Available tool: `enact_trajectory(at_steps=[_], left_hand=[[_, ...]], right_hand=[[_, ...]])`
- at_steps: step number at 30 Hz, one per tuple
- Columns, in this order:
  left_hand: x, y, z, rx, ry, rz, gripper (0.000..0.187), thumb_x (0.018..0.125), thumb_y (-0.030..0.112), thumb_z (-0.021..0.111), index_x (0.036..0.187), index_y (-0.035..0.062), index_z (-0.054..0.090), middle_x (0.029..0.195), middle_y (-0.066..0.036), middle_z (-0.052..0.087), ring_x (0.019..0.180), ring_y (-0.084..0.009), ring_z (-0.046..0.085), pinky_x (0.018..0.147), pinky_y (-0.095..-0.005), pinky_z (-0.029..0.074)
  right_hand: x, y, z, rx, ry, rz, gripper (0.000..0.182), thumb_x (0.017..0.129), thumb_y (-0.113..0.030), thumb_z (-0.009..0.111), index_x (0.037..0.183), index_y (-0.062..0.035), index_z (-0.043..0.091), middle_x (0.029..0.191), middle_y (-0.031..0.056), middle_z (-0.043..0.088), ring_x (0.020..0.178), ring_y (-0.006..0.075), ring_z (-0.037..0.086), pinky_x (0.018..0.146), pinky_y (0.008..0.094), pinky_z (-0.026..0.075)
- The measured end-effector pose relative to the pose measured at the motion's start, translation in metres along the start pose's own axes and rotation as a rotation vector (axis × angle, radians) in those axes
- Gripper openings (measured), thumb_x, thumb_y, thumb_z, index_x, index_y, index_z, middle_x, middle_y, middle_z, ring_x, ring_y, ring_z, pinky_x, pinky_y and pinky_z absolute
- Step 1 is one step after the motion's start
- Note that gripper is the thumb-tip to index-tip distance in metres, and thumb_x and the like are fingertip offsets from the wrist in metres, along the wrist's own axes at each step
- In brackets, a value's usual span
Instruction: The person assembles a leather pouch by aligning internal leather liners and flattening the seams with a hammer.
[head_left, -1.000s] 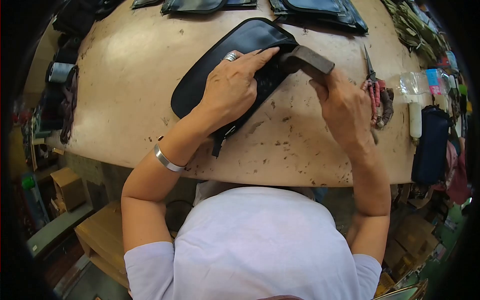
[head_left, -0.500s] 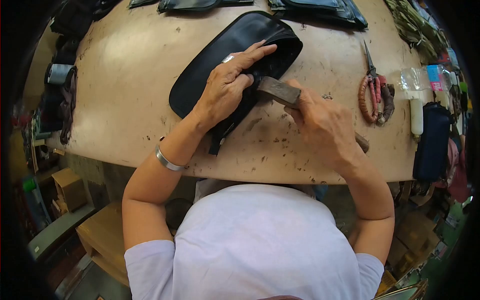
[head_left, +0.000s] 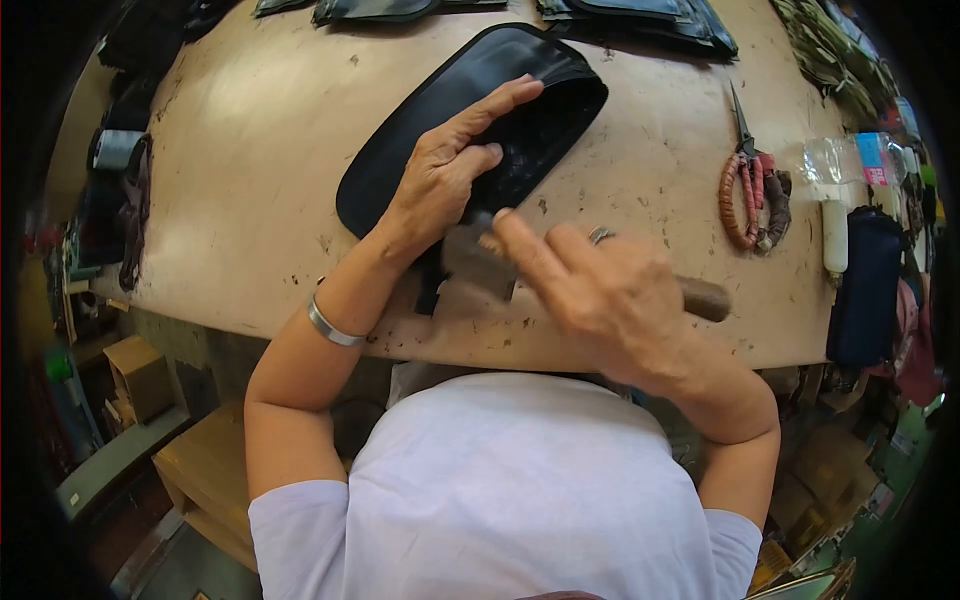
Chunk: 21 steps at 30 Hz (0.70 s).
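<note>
Black pouch lies left of the scissors. Left hand, thumb and forefinger apart, rests on it; right hand grips a wooden-handled hammer. Misaimed blows could bruise the nearby left thumb.

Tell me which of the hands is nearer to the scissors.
Right. The right hand is left of the scissors and closer to the person's body; the left hand is farther left, at the black bag.
</note>
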<state>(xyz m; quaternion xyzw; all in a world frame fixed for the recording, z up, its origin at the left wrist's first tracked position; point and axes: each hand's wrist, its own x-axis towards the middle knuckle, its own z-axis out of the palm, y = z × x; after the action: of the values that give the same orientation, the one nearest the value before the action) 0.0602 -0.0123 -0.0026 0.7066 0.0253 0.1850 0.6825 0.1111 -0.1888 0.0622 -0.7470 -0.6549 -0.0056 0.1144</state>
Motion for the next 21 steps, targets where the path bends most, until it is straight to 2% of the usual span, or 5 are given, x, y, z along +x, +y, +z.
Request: enact_trajectory(at_steps=[4, 11, 14, 16, 21], left_hand=[[-0.002, 0.005, 0.002, 0.061, -0.016, -0.048, 0.053, 0.072, -0.005, 0.037, 0.123, 0.0011, 0.049, 0.133, -0.012, 0.043, 0.128, -0.0204, 0.033, 0.108, -0.0325, 0.018], [0.001, 0.010, 0.004, 0.180, -0.011, -0.049, 0.054, 0.067, -0.013, 0.039, 0.116, 0.0040, 0.054, 0.132, -0.016, 0.043, 0.124, -0.0255, 0.039, 0.104, -0.0308, 0.026], [0.000, 0.012, 0.012, 0.617, -0.020, 0.119, 0.054, 0.067, -0.015, 0.041, 0.116, 0.0028, 0.053, 0.129, -0.018, 0.044, 0.112, -0.0347, 0.048, 0.093, -0.0335, 0.041], [-0.002, 0.020, 0.014, 0.884, -0.065, 0.158, 0.056, 0.069, -0.017, 0.038, 0.120, 0.0030, 0.050, 0.130, -0.017, 0.043, 0.109, -0.0326, 0.052, 0.091, -0.0343, 0.042], [0.001, 0.050, -0.013, 0.727, 0.159, 0.202, 0.048, 0.070, -0.015, 0.042, 0.111, 0.0042, 0.058, 0.117, -0.019, 0.054, 0.101, -0.0340, 0.056, 0.086, -0.0335, 0.046]], right_hand=[[-0.007, 0.019, 0.025, 0.181, 0.119, 0.060, 0.029, 0.083, -0.017, 0.052, 0.110, -0.0056, 0.052, 0.065, 0.0076, 0.052, 0.049, 0.0222, 0.056, 0.046, 0.0321, 0.044], [0.003, 0.061, 0.011, 0.027, 0.282, 0.233, 0.030, 0.083, -0.014, 0.054, 0.112, -0.0070, 0.051, 0.067, 0.0111, 0.055, 0.056, 0.0277, 0.058, 0.048, 0.0361, 0.045], [-0.001, 0.065, 0.017, 0.026, 0.233, 0.225, 0.032, 0.080, -0.012, 0.055, 0.111, -0.0090, 0.054, 0.067, 0.0078, 0.053, 0.056, 0.0236, 0.057, 0.049, 0.0321, 0.045], [-0.007, 0.067, 0.010, -0.193, 0.297, 0.198, 0.033, 0.078, -0.010, 0.055, 0.111, -0.0104, 0.055, 0.068, 0.0057, 0.052, 0.058, 0.0208, 0.056, 0.051, 0.0314, 0.044], [-0.027, 0.071, 0.022, -0.398, 0.207, 0.144, 0.040, 0.077, -0.013, 0.058, 0.116, -0.0076, 0.054, 0.081, 0.0068, 0.053, 0.074, 0.0212, 0.054, 0.062, 0.0350, 0.045]])
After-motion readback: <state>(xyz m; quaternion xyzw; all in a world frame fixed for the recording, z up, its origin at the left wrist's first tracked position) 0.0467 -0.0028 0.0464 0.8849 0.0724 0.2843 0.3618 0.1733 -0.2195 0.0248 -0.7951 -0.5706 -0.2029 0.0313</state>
